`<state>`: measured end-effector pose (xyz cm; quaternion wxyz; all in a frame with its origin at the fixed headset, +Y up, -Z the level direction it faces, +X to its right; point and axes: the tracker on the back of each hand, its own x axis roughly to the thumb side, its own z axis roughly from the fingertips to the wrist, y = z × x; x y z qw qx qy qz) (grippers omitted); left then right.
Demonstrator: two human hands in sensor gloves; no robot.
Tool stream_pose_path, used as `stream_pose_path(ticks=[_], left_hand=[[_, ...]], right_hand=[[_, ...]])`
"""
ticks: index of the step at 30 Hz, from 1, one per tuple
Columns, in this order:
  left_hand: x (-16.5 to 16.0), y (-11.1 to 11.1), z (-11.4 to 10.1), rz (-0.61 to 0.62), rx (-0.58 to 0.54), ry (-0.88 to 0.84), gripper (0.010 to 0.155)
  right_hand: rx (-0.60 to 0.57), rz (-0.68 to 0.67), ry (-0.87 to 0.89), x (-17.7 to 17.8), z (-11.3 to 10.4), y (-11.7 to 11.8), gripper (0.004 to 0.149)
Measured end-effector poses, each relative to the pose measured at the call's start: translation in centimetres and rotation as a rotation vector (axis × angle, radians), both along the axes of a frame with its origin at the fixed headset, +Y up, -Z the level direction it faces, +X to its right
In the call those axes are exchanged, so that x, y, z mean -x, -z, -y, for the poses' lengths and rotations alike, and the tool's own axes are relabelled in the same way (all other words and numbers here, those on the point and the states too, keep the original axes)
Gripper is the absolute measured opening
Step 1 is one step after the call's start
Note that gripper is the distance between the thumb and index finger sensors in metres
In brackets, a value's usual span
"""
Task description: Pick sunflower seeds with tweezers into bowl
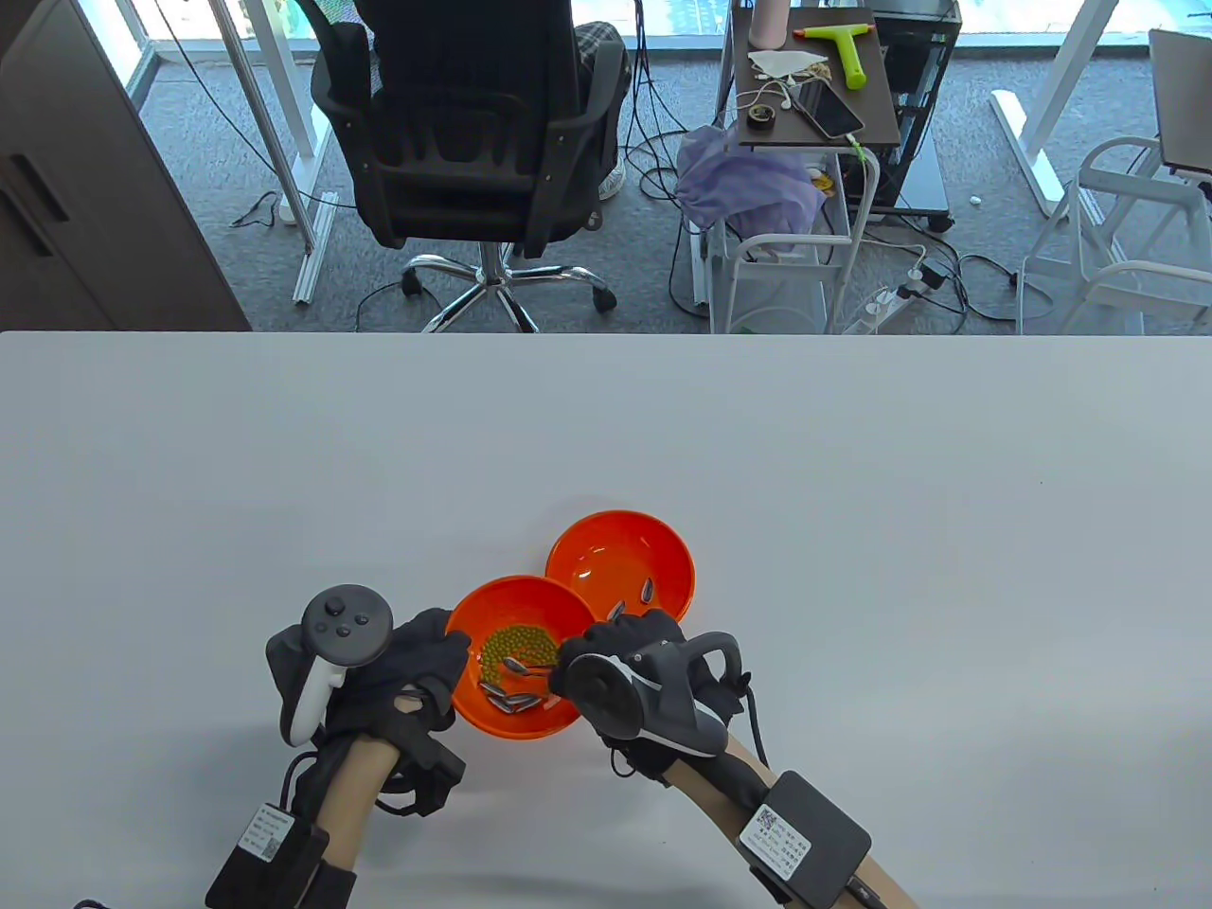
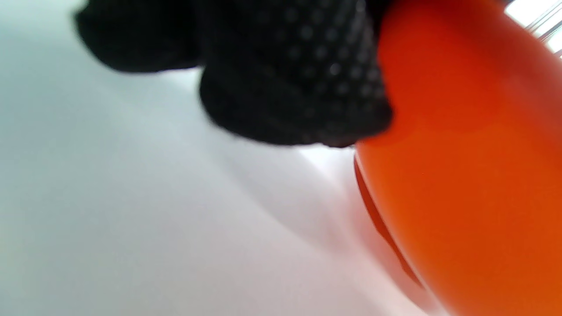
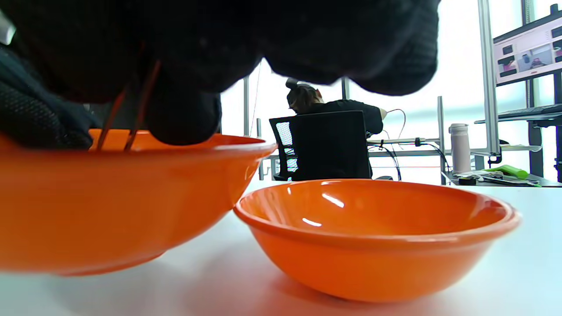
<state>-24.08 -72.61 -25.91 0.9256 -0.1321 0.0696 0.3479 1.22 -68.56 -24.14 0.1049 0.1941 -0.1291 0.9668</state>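
Two orange bowls stand side by side. The near bowl (image 1: 502, 724) holds green beans (image 1: 519, 646) and several sunflower seeds (image 1: 511, 702). The far bowl (image 1: 606, 544) holds a few seeds (image 1: 646, 592). My left hand (image 1: 445, 658) holds the near bowl's left rim; in the left wrist view its fingers (image 2: 290, 79) lie against the bowl's outer wall (image 2: 474, 175). My right hand (image 1: 573, 670) grips thin tweezers (image 1: 542, 672), whose tips reach down into the near bowl among the seeds. In the right wrist view the tweezers' prongs (image 3: 131, 118) dip behind the near bowl's rim (image 3: 131, 153); the far bowl (image 3: 377, 237) is to the right.
The white table (image 1: 852, 530) stretches wide around the bowls. Beyond its far edge are an office chair (image 1: 473, 142) and a cart (image 1: 814, 95) with small items.
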Motion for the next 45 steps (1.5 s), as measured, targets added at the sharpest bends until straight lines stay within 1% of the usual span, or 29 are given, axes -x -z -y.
stream_pose_path(ticks=[6,10,14,20,26,32,35,40,43,45], left_hand=[[0.0,0.0,0.0,-0.002,0.002,0.001,0.049],[0.0,0.0,0.0,-0.004,0.002,0.002,0.049],[0.0,0.0,0.0,-0.004,0.004,0.004,0.049],[0.0,0.0,0.0,-0.004,0.006,0.005,0.049],[0.0,0.0,0.0,-0.004,0.005,0.006,0.049],[0.1,0.0,0.0,-0.005,0.005,0.005,0.049],[0.1,0.0,0.0,-0.006,0.005,0.007,0.049],[0.1,0.0,0.0,-0.007,0.005,0.006,0.049],[0.1,0.0,0.0,-0.006,0.005,0.006,0.049],[0.0,0.0,0.0,-0.005,0.005,0.007,0.049]], right_hand=[[-0.011,0.092,0.083,-2.0,-0.9,1.0,0.037],[-0.012,0.168,0.112,-3.7,-0.9,2.0,0.037],[0.000,0.230,0.112,-5.4,-0.2,3.1,0.037],[0.013,0.290,0.018,-6.7,1.6,4.2,0.036],[0.028,0.307,-0.035,-7.1,2.5,4.7,0.036],[0.044,0.319,-0.087,-7.0,2.9,4.8,0.036],[0.060,0.338,-0.102,-7.1,3.0,4.9,0.039],[0.042,0.337,-0.033,-7.2,2.2,4.7,0.040],[0.038,0.309,0.053,-7.0,1.4,4.3,0.040],[0.040,0.261,0.122,-6.6,0.8,4.0,0.040]])
